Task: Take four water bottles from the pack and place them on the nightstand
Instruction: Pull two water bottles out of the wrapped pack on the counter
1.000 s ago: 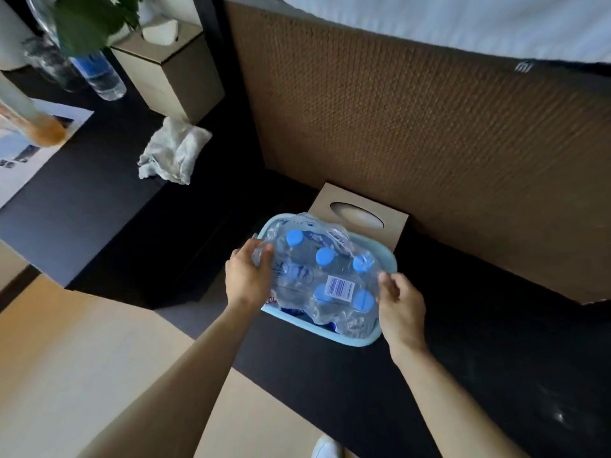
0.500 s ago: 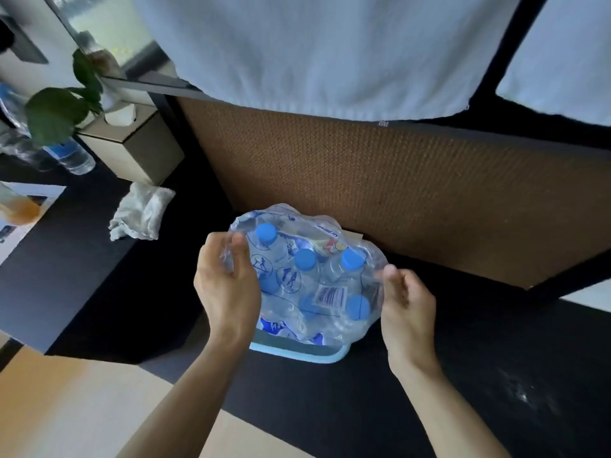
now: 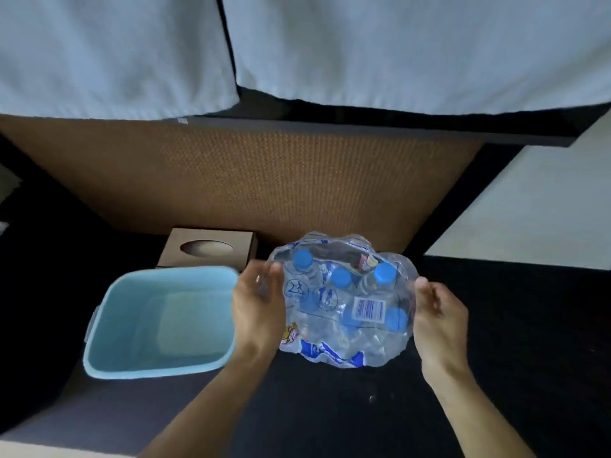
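A shrink-wrapped pack of water bottles with blue caps and a barcode label is held above the dark floor, to the right of a light blue bin. My left hand grips the pack's left side and my right hand grips its right side. The clear wrap is crumpled, with an opening along the top. Several bottle caps show through the plastic. The nightstand is out of the frame.
An empty light blue plastic bin stands on the floor at the left. Behind it sits a brown tissue box. A woven brown panel rises behind, with white towels hanging above it. A pale surface lies at right.
Both hands lifted the pack out of the blue bin and carried it to the right. The view swung right, so the desk with the plant and cloth left the frame.
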{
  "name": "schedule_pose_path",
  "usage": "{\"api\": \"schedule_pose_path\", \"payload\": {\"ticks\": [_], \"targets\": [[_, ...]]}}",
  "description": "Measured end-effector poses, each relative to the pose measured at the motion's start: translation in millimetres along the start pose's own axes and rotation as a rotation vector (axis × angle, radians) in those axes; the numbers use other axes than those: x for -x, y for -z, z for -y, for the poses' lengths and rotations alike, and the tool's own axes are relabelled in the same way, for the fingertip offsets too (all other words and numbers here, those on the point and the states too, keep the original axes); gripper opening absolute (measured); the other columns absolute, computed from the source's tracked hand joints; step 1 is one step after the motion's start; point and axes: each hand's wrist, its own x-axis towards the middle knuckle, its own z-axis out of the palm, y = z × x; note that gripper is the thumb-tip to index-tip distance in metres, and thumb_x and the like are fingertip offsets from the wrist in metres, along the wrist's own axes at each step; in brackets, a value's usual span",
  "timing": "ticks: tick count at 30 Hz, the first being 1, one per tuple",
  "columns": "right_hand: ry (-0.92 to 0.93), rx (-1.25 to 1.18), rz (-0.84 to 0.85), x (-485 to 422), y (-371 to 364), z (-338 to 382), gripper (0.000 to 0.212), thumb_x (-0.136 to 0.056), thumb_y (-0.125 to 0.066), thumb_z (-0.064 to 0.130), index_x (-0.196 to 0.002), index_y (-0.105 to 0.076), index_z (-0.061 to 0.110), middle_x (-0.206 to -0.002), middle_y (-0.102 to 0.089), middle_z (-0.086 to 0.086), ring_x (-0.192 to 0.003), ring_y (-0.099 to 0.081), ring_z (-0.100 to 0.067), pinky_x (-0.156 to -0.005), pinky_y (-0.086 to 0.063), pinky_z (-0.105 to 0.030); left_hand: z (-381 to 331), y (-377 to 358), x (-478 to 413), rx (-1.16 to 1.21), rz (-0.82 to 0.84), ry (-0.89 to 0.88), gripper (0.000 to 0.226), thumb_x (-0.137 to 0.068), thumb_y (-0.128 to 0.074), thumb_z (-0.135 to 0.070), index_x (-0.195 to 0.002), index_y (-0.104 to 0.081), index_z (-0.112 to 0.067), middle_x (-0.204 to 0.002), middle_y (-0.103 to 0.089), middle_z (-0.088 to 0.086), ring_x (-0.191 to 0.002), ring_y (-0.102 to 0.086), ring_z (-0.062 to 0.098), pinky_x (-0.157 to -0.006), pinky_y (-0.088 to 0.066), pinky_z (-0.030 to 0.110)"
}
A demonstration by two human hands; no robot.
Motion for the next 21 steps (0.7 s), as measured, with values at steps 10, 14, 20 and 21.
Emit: {"api": "schedule_pose_path", "payload": {"ticks": [10, 14, 20, 21], "targets": [[-0.07, 0.072, 0.064, -34, 52, -83, 0.017, -0.101, -0.056, 0.037, -0.094, -0.071, 0.035, -0.089, -0.076, 0.008, -0.086, -0.074, -0.006, -0.07, -0.059, -0.026, 47, -77, 41, -0.107, 0.116, 0.091, 0.029, -0.098, -0.064, -0.038, -0.073, -0.055, -0.028, -0.075, -0.064, -0.006, -0.064, -0.055, 0.002, -0.063, -0.043, 0.023], [-0.077, 0.027, 0.063, -32, 61, -100, 0.018, -0.1, -0.059, 0.039, -0.105, -0.073, 0.03, -0.097, -0.078, 0.01, -0.092, -0.075, -0.006, -0.077, -0.061, -0.03, 53, -83, 43, -0.192, 0.136, 0.08, 0.02, -0.097, -0.064, -0.043, -0.079, -0.059, -0.037, -0.093, -0.068, 0.001, -0.08, -0.064, 0.011, -0.07, -0.046, 0.027], [-0.094, 0.073, 0.176, -24, 72, -101, 0.017, -0.101, -0.056, 0.037, -0.109, -0.069, 0.029, -0.096, -0.074, 0.01, -0.089, -0.072, -0.004, -0.077, -0.058, -0.03, 67, -69, 53, -0.337, 0.213, 0.137, 0.01, -0.1, -0.059, -0.038, -0.097, -0.06, -0.028, -0.102, -0.057, 0.001, -0.09, -0.054, -0.013, -0.075, -0.04, 0.025], [-0.108, 0.075, 0.201, -22, 73, -99, 0.016, -0.101, -0.056, 0.037, -0.11, -0.067, 0.032, -0.099, -0.073, 0.011, -0.089, -0.071, -0.001, -0.077, -0.056, -0.028, 70, -65, 54, -0.361, 0.235, 0.166, 0.012, -0.101, -0.058, -0.038, -0.099, -0.059, -0.027, -0.104, -0.056, 0.003, -0.089, -0.05, -0.018, -0.072, -0.039, 0.021]]}}
